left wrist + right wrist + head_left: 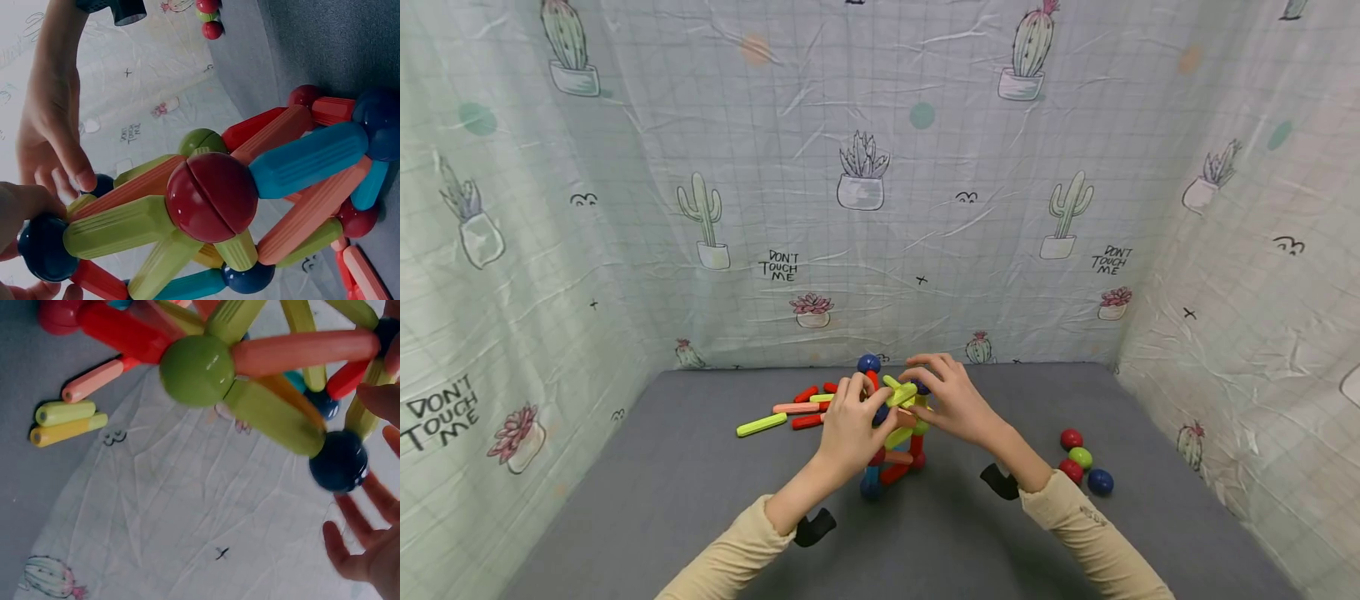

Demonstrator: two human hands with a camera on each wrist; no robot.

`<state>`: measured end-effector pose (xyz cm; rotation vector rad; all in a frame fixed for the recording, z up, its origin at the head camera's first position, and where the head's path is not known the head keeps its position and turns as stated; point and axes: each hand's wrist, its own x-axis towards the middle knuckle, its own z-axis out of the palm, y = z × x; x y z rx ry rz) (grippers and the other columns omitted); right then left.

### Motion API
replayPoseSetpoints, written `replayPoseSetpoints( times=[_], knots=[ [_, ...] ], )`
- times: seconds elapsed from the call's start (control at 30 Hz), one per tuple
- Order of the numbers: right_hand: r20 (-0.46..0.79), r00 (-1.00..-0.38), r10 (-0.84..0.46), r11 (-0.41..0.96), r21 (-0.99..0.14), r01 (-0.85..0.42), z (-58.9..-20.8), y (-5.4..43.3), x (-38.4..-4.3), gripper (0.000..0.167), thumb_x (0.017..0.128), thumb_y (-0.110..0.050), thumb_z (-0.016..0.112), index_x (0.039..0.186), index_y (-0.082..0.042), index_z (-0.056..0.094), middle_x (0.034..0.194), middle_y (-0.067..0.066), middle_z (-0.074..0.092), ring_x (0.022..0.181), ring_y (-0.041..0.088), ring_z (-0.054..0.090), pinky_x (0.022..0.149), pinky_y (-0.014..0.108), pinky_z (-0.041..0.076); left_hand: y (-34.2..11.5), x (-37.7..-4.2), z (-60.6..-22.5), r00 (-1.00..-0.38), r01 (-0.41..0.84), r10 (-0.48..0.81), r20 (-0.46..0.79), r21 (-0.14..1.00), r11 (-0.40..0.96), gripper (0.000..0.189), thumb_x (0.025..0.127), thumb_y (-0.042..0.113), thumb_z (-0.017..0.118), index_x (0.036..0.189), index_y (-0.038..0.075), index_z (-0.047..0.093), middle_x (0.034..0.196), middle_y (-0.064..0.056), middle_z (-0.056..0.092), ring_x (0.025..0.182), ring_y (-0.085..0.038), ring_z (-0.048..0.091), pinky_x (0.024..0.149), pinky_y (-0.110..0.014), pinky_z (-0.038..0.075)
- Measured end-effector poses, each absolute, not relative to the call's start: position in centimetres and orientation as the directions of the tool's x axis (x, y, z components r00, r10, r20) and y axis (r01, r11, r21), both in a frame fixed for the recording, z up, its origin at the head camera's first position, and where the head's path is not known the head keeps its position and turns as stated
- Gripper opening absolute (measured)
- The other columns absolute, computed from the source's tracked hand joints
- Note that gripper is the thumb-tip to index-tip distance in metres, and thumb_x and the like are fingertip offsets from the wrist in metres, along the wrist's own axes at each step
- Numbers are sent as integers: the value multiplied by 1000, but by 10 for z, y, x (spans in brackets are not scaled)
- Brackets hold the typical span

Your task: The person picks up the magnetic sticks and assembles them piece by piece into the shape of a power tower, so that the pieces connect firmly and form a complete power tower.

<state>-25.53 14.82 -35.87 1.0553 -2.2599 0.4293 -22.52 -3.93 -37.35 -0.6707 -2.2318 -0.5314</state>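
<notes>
A tower of coloured rods and balls stands on the table, a red ball (212,197) and a green ball (197,370) at its middle corners. My left hand (850,425) pinches a dark blue ball (49,248) at the tower's near top corner between thumb and fingers. On the other side, my right hand (953,400) has its thumb and fingers curved around another dark blue ball (339,461). A yellow-green rod (902,394) lies across the top between both hands. The fingers partly cover the upper joints.
Loose rods lie behind and left of the tower, among them a yellow-green rod (762,425) and a red rod (807,422). Off to the right sit several loose balls, including a blue ball (1101,482) and a green ball (1081,457). A printed curtain (925,317) borders the table.
</notes>
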Motion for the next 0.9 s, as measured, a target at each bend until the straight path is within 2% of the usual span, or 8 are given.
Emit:
replayPoseSetpoints(
  times=[0.07, 0.17, 0.27, 0.33, 0.47, 0.63, 0.8, 0.9],
  knots=[
    [611, -573, -546, 646, -127, -752, -360, 152, -258, 47, 71, -17, 75, 113, -14, 55, 119, 9, 50, 106, 25, 48, 83, 48, 42, -39, -224, -375, -595, 601, 293, 748, 172, 780, 22, 76, 25, 70, 94, 13, 66, 79, -2, 41, 69, -13, 32, 56, -20, 27],
    [517, -685, -513, 629, -316, -710, -361, 159, -260, 57, 73, -16, 72, 123, -11, 46, 119, 12, 51, 101, 26, 54, 80, 42, 47, -40, -221, -377, -614, 577, 259, 746, 200, 792, 41, 71, 31, 73, 104, 10, 60, 83, -4, 43, 69, -14, 36, 55, -20, 32],
    [353, -781, -516, 589, -516, -622, -368, 165, -262, 58, 78, -15, 67, 128, -5, 38, 115, 17, 54, 95, 28, 59, 73, 34, 51, -45, -216, -382, -691, 519, 208, 692, 276, 809, 64, 65, 36, 77, 114, 4, 50, 88, -8, 46, 69, -15, 42, 55, -23, 40],
    [247, -804, -540, 567, -600, -565, -376, 169, -264, 54, 81, -15, 64, 126, -3, 38, 113, 20, 55, 94, 31, 60, 71, 31, 51, -50, -212, -389, -762, 468, 183, 621, 333, 819, 70, 62, 36, 79, 114, 2, 47, 89, -9, 48, 68, -16, 46, 54, -25, 43],
    [146, -810, -568, 540, -676, -501, -395, 174, -265, 40, 85, -14, 59, 121, -2, 45, 114, 20, 55, 99, 33, 58, 74, 29, 52, -60, -211, -406, -843, 429, 202, 499, 396, 812, 55, 65, 34, 77, 104, 6, 51, 85, -6, 56, 64, -11, 50, 49, -20, 40],
    [176, -810, -559, 505, -703, -501, -404, 174, -263, 37, 85, -10, 58, 120, -2, 48, 112, 19, 57, 97, 32, 58, 75, 32, 51, -70, -214, -415, -837, 467, 233, 494, 426, 775, 36, 71, 26, 74, 98, 11, 57, 74, -1, 60, 56, -5, 49, 45, -15, 33],
    [160, -787, -595, 465, -731, -500, -408, 170, -255, 31, 86, -8, 56, 116, -2, 49, 107, 16, 58, 90, 25, 61, 73, 25, 51, -84, -226, -414, -867, 413, 203, 455, 429, 803, 24, 75, 19, 69, 95, 9, 62, 80, -6, 61, 53, -6, 45, 41, -17, 31],
    [165, -750, -640, 405, -758, -512, -413, 165, -247, 31, 87, -9, 55, 116, -3, 50, 109, 17, 57, 90, 26, 61, 73, 24, 51, -93, -241, -414, -887, 396, 203, 414, 458, 796, 15, 78, 15, 64, 91, 9, 62, 82, -7, 61, 54, -8, 46, 42, -18, 32]
  ],
)
